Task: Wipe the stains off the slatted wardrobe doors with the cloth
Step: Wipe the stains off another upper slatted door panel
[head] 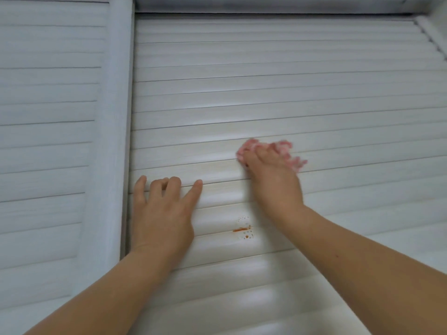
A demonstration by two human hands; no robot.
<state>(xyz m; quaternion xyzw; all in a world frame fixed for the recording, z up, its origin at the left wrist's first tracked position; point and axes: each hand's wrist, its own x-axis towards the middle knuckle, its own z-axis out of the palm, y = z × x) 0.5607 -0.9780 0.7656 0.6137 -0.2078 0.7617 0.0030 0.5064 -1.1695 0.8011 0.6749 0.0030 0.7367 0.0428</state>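
In the head view, the person is facing the white slatted wardrobe door [278, 93], and its slats are running flat from side to side. The right hand [271, 172] is gripping a bunched pink cloth [285, 153] and pressing it against a slat in the middle of the door. The cloth is peeking out above and to the right of the fingers, and it looks blurry, so the hand is probably rubbing right now. The left hand [164, 213] is lying flat on the door lower down and to the left, with its fingers spread out and holding nothing; it seems to be keeping the door steady. An orange-red stain [243, 229] is sitting on a lower slat, with little dots above and below it. This stain is lying below the cloth and a bit to its left, in the gap between the two arms. It is long and thin and is going the same way as the slat. The right hand is the one holding the cloth, so it looks like it needs to come down toward the person to reach the stain, then rub side to side along the slat. Another slatted door [48, 117] is standing to the left, past a white post [116, 117].
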